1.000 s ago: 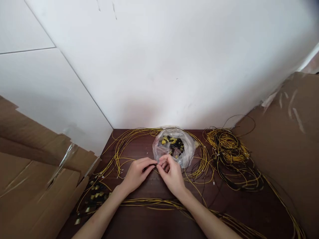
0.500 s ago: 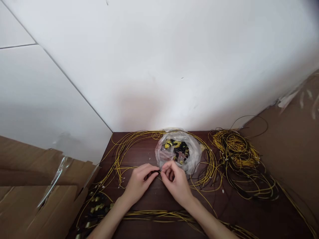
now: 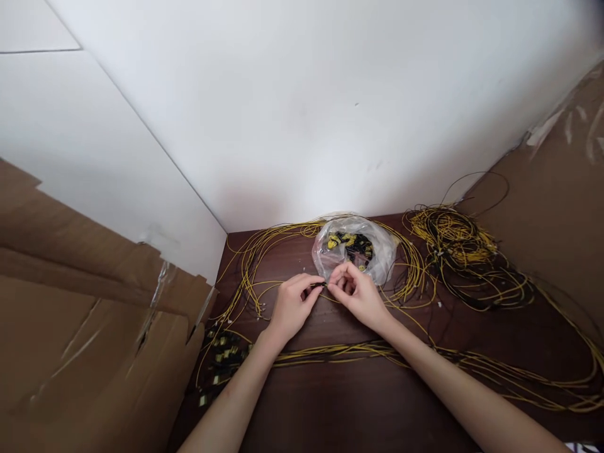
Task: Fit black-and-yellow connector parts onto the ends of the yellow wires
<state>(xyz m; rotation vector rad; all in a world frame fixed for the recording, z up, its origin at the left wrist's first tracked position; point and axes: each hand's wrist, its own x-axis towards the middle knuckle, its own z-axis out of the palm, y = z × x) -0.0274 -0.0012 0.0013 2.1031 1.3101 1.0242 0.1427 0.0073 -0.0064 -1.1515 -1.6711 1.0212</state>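
Note:
Just in front of the plastic bag, my left hand (image 3: 293, 303) pinches a small black connector (image 3: 318, 284) between thumb and fingers. My right hand (image 3: 355, 294) meets it fingertip to fingertip, also in a pinch; what sits between its fingers is too small to make out. A thin yellow wire passes close beneath both hands. Behind them, the open clear plastic bag (image 3: 384, 251) holds several black and yellow connectors (image 3: 358, 246). Curving around the bag is a loop of yellow and black wires (image 3: 250, 267) with small white ends.
A tangled pile of yellow and black wires (image 3: 453, 242) lies at right. Across the front runs a wire bundle (image 3: 349, 352), with black and yellow connectors (image 3: 224, 352) at its left end. Cardboard (image 3: 94, 327) stands left, more cardboard (image 3: 542, 207) right, a white wall (image 3: 302, 113) behind.
My view has tilted down and turned left, so the scene sits higher and further right. Both hands keep their pinch, close together by the bag.

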